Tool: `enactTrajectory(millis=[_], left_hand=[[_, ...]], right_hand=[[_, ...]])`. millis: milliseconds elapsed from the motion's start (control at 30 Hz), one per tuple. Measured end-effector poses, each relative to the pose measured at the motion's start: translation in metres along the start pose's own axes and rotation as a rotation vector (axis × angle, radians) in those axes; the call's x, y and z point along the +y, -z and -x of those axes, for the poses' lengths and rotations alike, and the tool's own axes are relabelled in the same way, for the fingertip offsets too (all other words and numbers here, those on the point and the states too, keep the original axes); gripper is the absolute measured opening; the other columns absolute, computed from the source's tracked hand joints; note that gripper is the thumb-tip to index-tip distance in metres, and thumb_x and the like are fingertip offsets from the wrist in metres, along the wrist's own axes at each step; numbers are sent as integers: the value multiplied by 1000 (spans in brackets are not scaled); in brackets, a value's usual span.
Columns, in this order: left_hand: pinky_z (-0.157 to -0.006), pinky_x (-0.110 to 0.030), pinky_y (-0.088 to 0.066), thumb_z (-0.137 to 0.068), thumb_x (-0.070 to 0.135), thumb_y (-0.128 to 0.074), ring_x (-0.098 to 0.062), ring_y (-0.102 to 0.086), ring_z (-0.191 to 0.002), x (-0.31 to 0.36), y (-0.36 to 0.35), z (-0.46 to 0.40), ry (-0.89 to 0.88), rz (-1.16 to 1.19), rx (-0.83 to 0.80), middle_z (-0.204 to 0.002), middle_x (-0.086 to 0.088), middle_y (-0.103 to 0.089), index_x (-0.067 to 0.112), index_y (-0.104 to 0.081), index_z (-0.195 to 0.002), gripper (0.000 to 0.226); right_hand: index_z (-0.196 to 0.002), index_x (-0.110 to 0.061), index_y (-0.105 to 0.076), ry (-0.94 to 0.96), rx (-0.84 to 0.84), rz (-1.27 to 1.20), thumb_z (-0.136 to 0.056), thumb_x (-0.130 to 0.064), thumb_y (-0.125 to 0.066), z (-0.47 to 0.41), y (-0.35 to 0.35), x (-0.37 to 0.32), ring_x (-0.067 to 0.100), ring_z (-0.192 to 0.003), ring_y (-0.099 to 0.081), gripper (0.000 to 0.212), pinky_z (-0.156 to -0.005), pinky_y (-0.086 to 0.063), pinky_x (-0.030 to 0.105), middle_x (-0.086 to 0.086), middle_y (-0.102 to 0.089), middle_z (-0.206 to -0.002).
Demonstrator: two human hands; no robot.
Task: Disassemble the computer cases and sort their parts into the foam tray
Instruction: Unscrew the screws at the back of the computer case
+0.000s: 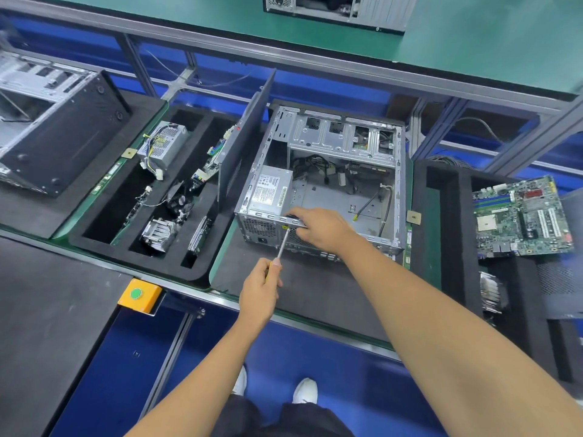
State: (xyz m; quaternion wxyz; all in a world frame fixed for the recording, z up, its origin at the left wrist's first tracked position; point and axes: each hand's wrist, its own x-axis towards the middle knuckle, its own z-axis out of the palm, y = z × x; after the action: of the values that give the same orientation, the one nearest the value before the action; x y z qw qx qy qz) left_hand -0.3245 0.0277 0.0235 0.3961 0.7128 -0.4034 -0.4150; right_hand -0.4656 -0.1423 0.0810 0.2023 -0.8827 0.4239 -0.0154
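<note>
An open computer case (331,181) lies on its side on the dark mat of the conveyor bench, its interior facing up. The power supply (268,192) still sits inside it, in the near left corner, with loose cables bunched just behind it.

The left hand (260,291) is curled round the handle of a screwdriver (281,246), whose thin shaft slants up to the case's near rim, just below that corner of the power supply. The right hand (318,230) reaches in from the right and rests on the same rim beside the screwdriver tip, fingers bent over the metal edge; whether they pinch anything small there cannot be told.

Left of the case, a dark side panel (244,146) stands upright, leaning at its left wall. Beyond the panel lies the black foam tray (202,272), its slots holding a removed power supply (164,145), a fan (179,200), a heatsink (159,233) and circuit boards. Right of the case, a second foam tray (457,234) carries a green motherboard (520,219). Farther left of the case, past the first tray, another case (56,127) lies tipped on the mat. A yellow box with a green button (138,294) sits on the bench edge nearer the person than the case.
</note>
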Motion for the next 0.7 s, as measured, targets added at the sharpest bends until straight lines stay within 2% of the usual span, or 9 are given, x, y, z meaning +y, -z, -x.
enactTrajectory(millis=[167, 300, 400, 533, 700], left_hand=[[-58, -38, -46, -95, 66, -39, -12, -53, -52, 3, 3, 0, 4, -19, 8, -69, 10, -64, 22, -57, -90, 48], [-58, -38, -45, -105, 52, -43, -12, -53, -53, 1, 5, -2, 15, -7, 7, -70, 9, -63, 20, -57, -91, 38], [-58, -38, -45, -106, 50, -44, -13, -52, -53, 1, 4, -1, 15, -3, 13, -69, 7, -63, 18, -57, -91, 38], [-58, -39, -45, -105, 51, -43, -13, -53, -53, 2, 3, -1, 7, -2, 18, -71, 1, -63, 18, -57, -90, 39], [-60, -40, -46, -101, 58, -42, -13, -52, -54, 3, 4, 0, 4, 9, 21, -69, 8, -62, 20, -58, -90, 42]], right_hand=[[-139, -36, -48, 0, -13, -13, -94, -24, -52, 0, 2, 0, 22, -80, -55, 47, -66, -36, 33, -12, -49, -76], [-140, -37, -48, -2, -5, -21, -94, -23, -52, 1, 3, -2, 20, -78, -51, 48, -66, -33, 32, -15, -42, -70], [-139, -37, -49, 2, -1, -25, -94, -24, -53, 2, 5, -1, 19, -77, -52, 47, -66, -33, 32, -16, -42, -70], [-138, -37, -50, -4, -2, -35, -93, -23, -53, 3, 5, -2, 18, -77, -53, 47, -65, -35, 33, -15, -45, -70], [-136, -39, -51, -21, -8, -52, -92, -24, -52, 2, 5, -2, 19, -79, -52, 47, -67, -35, 33, -11, -52, -83]])
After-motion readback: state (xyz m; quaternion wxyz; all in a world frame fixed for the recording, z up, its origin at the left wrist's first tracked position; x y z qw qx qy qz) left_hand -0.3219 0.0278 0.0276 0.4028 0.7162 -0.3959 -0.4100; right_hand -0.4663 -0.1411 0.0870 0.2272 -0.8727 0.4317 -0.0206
